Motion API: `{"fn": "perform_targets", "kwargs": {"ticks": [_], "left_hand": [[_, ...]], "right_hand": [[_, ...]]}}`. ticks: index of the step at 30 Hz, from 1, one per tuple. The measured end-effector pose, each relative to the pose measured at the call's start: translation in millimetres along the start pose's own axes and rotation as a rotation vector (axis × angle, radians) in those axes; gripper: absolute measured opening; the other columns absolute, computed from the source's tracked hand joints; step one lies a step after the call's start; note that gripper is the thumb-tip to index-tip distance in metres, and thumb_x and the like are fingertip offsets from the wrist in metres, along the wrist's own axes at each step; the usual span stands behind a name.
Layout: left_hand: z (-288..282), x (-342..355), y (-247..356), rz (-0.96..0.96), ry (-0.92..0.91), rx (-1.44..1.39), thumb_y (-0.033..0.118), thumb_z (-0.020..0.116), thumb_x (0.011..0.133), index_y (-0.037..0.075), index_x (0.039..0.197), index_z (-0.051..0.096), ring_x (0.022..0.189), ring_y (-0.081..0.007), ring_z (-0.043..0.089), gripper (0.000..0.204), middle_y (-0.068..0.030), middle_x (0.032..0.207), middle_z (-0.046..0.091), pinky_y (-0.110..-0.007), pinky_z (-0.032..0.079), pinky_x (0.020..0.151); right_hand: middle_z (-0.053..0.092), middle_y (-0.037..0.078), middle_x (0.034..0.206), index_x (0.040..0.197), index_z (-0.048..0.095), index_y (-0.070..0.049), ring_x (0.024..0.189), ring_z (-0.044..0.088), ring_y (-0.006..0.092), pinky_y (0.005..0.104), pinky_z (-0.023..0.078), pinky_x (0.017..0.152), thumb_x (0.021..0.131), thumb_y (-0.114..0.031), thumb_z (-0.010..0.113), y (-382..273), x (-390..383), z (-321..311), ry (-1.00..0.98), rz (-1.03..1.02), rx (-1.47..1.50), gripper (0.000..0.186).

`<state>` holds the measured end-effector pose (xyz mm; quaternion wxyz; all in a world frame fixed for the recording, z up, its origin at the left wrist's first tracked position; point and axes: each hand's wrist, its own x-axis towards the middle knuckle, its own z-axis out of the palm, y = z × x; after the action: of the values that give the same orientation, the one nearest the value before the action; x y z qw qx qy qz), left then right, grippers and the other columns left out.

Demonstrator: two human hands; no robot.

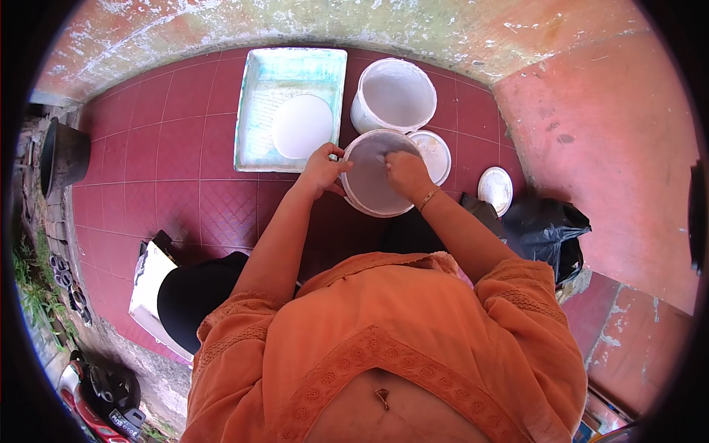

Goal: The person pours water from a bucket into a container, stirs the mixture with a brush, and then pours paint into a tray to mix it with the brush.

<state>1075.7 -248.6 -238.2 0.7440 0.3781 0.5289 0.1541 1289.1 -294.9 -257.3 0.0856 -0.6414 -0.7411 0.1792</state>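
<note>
Head view, bucket: the white, round-mouthed plastic bucket (367,186) sits between both hands, its opening facing up; the mouth shows no long axis.
Left hand: (323,173) digits spread against the bucket's left side, one fingertip at the rim; whether it pinches the wall, I cannot tell.
Right hand: (408,177) fingers curled inside the mouth, toward its right side; a small pale tip shows beside them, but what they pinch is unclear.
Tray: the white, blue-green-stained rectangular tray (288,70) lies beyond the left hand, the nearer one.
Behind: a second whitish round bucket (395,96).
</note>
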Motion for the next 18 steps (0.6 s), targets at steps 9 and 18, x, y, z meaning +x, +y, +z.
{"fn": "perform_targets", "kwargs": {"ticks": [9,18], "left_hand": [[1,0,2,0.006,0.013,-0.003,0.011,0.064,0.081,0.0,0.109,0.044,0.066,-0.0238,0.061,0.036,-0.0152,0.09,0.054,-0.04,0.057,0.053],[1,1,-2,0.007,0.017,0.005,0.01,0.064,0.081,0.0,0.109,0.044,0.066,-0.0241,0.061,0.036,-0.0166,0.091,0.054,-0.041,0.057,0.053]], "right_hand": [[0.058,0.019,0.074,0.076,0.06,-0.003,0.073,0.057,0.0377,0.0463,0.045,0.068,0.08,-0.018,0.055,-50,-15,23,-0.061,-0.014,0.262,0.016],[0.061,0.017,0.075,0.077,0.062,-0.005,0.074,0.059,0.0358,0.0462,0.046,0.07,0.081,-0.017,0.052,-2,2,-2,-0.012,-0.027,0.003,0.016]]}}
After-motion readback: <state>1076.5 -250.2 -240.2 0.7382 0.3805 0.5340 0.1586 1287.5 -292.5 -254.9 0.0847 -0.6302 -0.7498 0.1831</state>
